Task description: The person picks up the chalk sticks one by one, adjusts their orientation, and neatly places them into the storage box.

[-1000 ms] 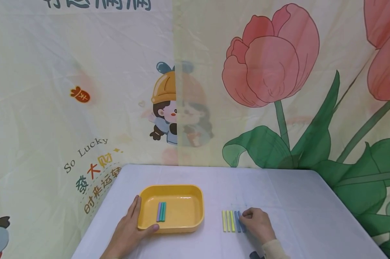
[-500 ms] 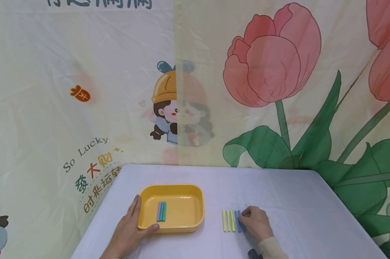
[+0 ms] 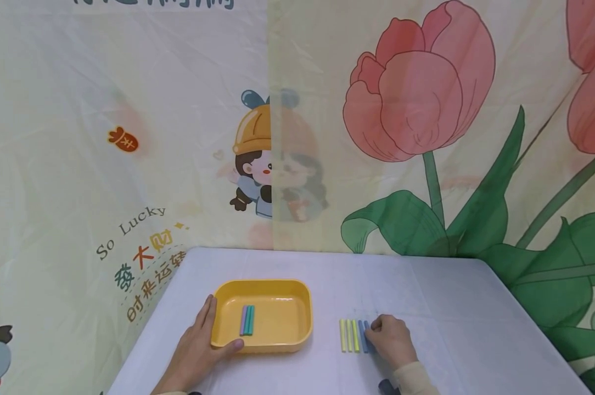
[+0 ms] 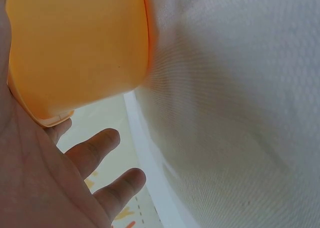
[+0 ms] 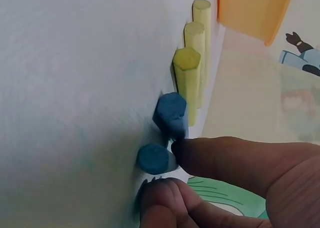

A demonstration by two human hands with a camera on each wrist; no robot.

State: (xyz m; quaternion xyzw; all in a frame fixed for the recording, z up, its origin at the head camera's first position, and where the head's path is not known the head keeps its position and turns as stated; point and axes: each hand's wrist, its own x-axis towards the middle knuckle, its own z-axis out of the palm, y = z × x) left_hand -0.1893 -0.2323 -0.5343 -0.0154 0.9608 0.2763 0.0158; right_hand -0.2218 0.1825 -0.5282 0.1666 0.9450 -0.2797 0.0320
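My left hand (image 3: 196, 343) rests against the left end of a yellow tray (image 3: 304, 323), thumb along the front rim and fingers spread along the side. In the left wrist view the fingers (image 4: 95, 150) look fairly straight beside the orange-looking tray wall (image 4: 80, 47). One purple chalk stick (image 3: 243, 321) and two green chalk sticks (image 3: 250, 321) lie side by side in the tray. My right hand (image 3: 391, 340) pinches at a blue chalk stick (image 5: 153, 159) with thumb and fingertips. Another blue chalk stick (image 5: 171, 107) lies beside it; the fingers partly hide this end of the row.
Three yellow chalk sticks (image 3: 349, 336) lie in line left of the blue ones, between them and the tray. All stand on a white-covered table (image 3: 475, 329). A printed cloth (image 3: 302, 137) with tulips hangs behind the table's far edge.
The right hand has shifted very slightly but stays at the blue chalk sticks. The left hand keeps its place on the tray; the head view has tilted slightly.
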